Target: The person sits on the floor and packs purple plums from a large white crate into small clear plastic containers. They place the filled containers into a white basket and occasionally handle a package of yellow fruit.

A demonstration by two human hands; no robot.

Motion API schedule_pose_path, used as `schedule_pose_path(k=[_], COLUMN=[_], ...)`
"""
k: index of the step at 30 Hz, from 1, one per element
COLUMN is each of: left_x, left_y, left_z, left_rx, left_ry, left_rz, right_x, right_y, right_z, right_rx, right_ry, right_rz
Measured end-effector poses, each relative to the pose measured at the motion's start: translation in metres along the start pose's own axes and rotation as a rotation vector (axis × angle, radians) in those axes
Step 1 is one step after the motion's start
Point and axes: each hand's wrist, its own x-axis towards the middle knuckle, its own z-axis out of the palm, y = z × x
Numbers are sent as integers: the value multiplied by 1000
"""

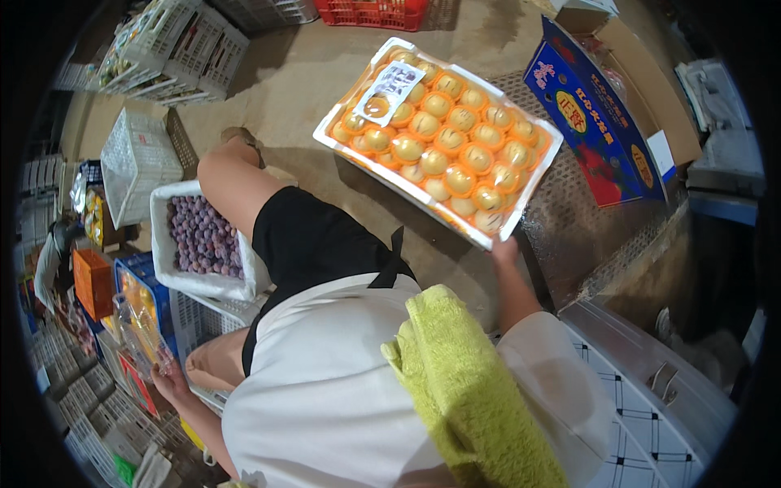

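Observation:
My right hand [504, 252] is closed on the lower right corner of a white box [533, 183] of pale yellow fruits [458, 142], set in orange liners, with a white label on top. At the lower left, my left hand [168, 376] is closed on clear plastic containers [140, 329], their exact shape hard to make out, beside blue and white crates. A white lined crate of small purple fruits [203, 232] stands between that hand and my bare leg. A yellow-green towel [455, 366] lies over the front of my white shirt.
An open blue printed carton [573, 122] stands upper right on a metal plate [569, 244]. White crates [191, 53] and a red crate [366, 10] line the back. An orange crate [91, 281] and more crates crowd the left, near what looks like a person in grey [53, 260].

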Motion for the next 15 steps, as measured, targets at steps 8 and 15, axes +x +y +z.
schedule_pose_path(k=[8, 15], left_x=[43, 43], left_y=[11, 21], left_z=[37, 54], left_rx=[10, 145], left_ry=[-70, -109], left_rz=[-45, -39], right_x=[-165, -126], right_y=[-39, 40], right_z=[92, 148], right_rx=[419, 399], right_ry=[-60, -191], right_rz=[344, 300])
